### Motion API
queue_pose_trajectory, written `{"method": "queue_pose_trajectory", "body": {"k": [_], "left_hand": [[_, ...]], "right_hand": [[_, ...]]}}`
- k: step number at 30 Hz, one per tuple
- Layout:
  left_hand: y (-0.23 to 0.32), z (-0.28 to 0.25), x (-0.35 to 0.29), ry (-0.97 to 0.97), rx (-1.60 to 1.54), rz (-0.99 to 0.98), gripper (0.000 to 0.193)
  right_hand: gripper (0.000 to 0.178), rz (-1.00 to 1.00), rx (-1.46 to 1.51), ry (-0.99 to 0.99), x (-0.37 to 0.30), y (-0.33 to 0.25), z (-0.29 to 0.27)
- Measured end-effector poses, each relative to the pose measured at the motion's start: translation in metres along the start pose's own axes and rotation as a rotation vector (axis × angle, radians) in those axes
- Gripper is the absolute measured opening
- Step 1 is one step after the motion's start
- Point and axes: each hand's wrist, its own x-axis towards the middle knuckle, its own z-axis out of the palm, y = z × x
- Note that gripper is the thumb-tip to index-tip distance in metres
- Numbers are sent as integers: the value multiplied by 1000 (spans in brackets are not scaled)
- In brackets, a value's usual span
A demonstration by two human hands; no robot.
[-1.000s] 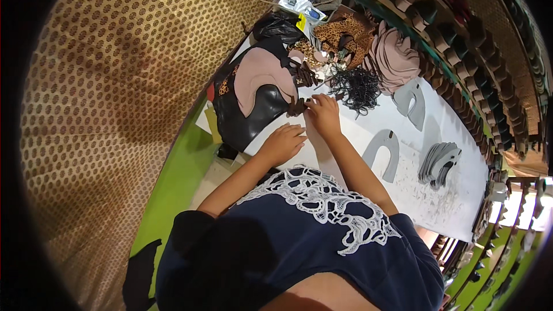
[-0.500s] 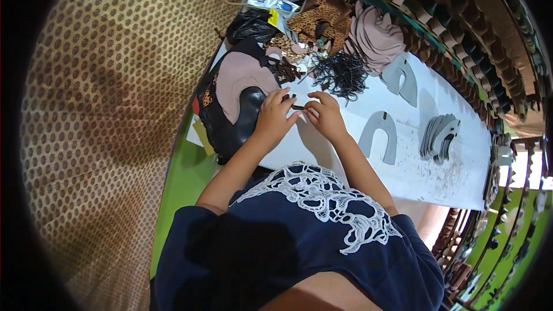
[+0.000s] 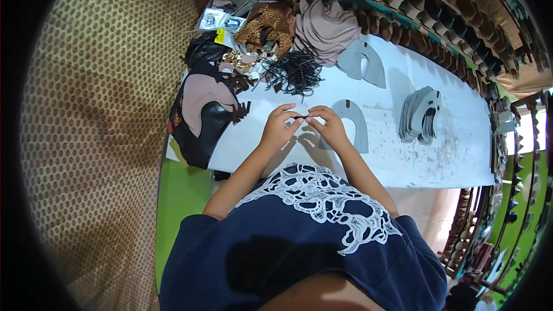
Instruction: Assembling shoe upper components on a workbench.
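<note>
A short, thin dark strip (image 3: 302, 117) is stretched between my fingertips above the white table. My left hand (image 3: 278, 129) pinches one end of it between thumb and finger. The other end is pinched by my right hand (image 3: 330, 126). What the strip is made of is too small to tell. To the left of my left hand lies a shiny black pad (image 3: 214, 129) with a dusty-pink curved piece (image 3: 201, 101) on it. Several small dark brown strips (image 3: 241, 112) stick out at the pad's right edge. A grey U-shaped piece (image 3: 358, 124) lies just behind my right hand.
Beyond my hands are a tangle of black cords (image 3: 295, 72), leopard-print pieces (image 3: 268, 29) and stacked pink pieces (image 3: 325, 26). Grey cut pieces (image 3: 362, 63) and a grey stack (image 3: 417, 115) lie to the right on the table (image 3: 386, 167). Racks of shoe forms (image 3: 397, 0) line the far side.
The view has shifted, so the table's things appear further left. My hands have come away from the black pad and now hold the strip level between them over the white table.
</note>
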Motion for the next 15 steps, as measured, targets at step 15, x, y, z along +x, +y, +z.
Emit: {"method": "queue_pose_trajectory", "body": {"k": [15], "left_hand": [[23,105,-5,1,-179,-187,18]], "right_hand": [[14,238,385,31,-40,51,-69]]}}
